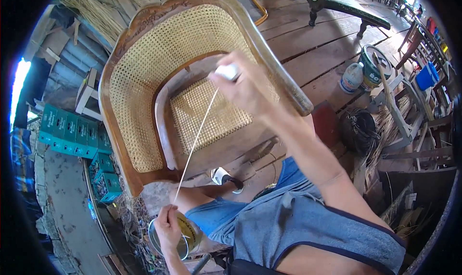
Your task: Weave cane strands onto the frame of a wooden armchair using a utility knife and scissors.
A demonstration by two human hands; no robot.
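A pale thin strand (198,133) stretches taut between my two hands across the front of a wooden armchair (111,82) with woven cane back and seat. My left hand (168,229), low down, pinches the strand's lower end in closed fingers above a metal tin (191,234) with a yellow label. Over the chair seat, my right hand (248,90) is closed around a small white object (227,72), whose kind I cannot make out; the strand's upper end meets it there. The woven cane seat (207,116) shows below that hand.
Teal crates (72,133) stand at the left, and bundled dry strips (91,10) lie behind the chair. On the right are a plastic jug (352,78), a dark green bucket (375,68), a black bundle (358,131) and wooden chair frames (397,109). A low bench (341,8) stands farther back.
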